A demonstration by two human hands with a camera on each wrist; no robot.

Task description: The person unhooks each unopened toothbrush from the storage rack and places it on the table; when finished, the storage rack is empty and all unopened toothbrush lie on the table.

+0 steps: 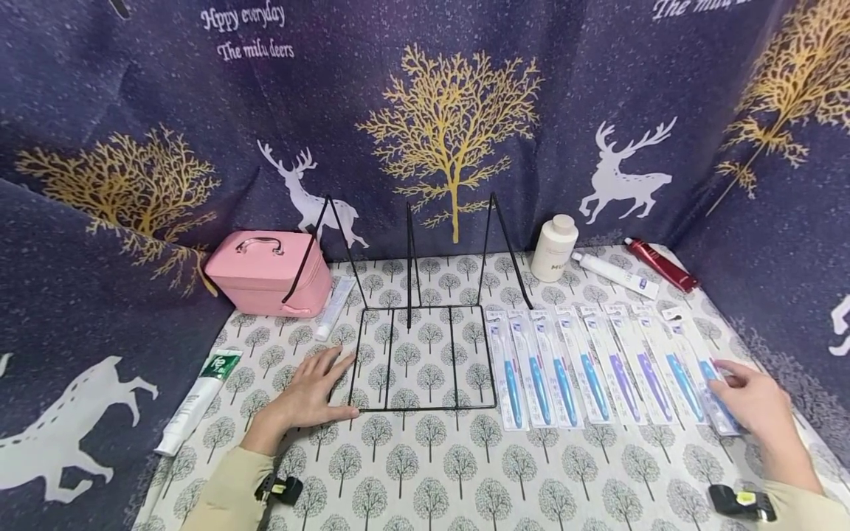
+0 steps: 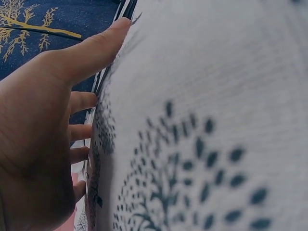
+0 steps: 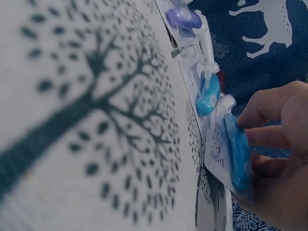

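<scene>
My left hand [image 1: 312,391] rests on the cloth with fingers spread, beside the left side of a black wire rack [image 1: 425,408]. Its thumb [image 2: 103,48] lies at or very near the rack's front left corner. At the far right, my right hand [image 1: 753,402] holds a packaged toothbrush [image 1: 720,409] by its edges. This blue-handled toothbrush [image 3: 238,151] is tilted slightly in its clear pack, thumb and fingers around it. Several more packaged toothbrushes [image 1: 564,376], blue and purple, lie in a row between the rack and my right hand.
A pink case [image 1: 268,276] stands at the back left, a small tube [image 1: 335,308] beside it. One green-and-white toothpaste tube [image 1: 199,402] lies at left. Towards the back right are a white bottle [image 1: 554,247], a white tube [image 1: 617,276] and a red tube [image 1: 660,264].
</scene>
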